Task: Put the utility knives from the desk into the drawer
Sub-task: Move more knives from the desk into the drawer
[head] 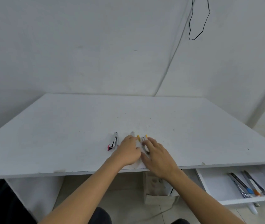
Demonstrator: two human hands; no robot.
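Note:
Several utility knives lie side by side near the front middle of the white desk. A silver knife with a pink end lies free at the left. My left hand curls down over a grey-tipped knife, next to a yellow-tipped knife. My right hand lies with fingers spread over a white and yellow knife, touching it. The white drawer stands open under the desk's right front edge. It holds several knives, among them a blue-ended knife and an orange-ended knife.
The desk stands in a corner of white walls. A black cable hangs on the wall at the upper right. Under the desk stand a beige bag and a white cabinet side. Dark clothing shows at the lower left.

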